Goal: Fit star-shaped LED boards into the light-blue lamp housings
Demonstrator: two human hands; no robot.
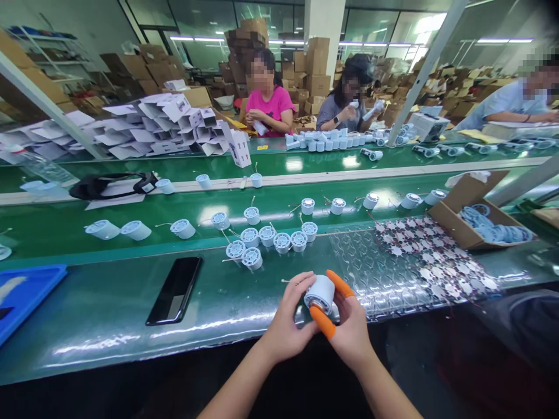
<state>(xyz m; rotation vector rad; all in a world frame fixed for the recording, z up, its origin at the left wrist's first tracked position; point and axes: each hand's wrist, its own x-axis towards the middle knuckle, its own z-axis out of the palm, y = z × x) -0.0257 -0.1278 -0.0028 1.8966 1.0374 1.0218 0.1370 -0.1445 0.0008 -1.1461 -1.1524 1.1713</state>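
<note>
Both of my hands hold one small white cylindrical part with a round slotted face, just above the near edge of the green bench. My left hand curls its fingers round the part's left side. My right hand pinches it from the right with thumb and forefinger, both in orange finger cots. A thin wire sticks out to the left of the part. A cluster of several like white parts with wires lies on the bench just beyond my hands.
A black phone lies to the left, a blue tray at the far left. A clear blister sheet with small star-shaped pieces and a cardboard box sit to the right. More white parts line the green conveyor. Three people work across the line.
</note>
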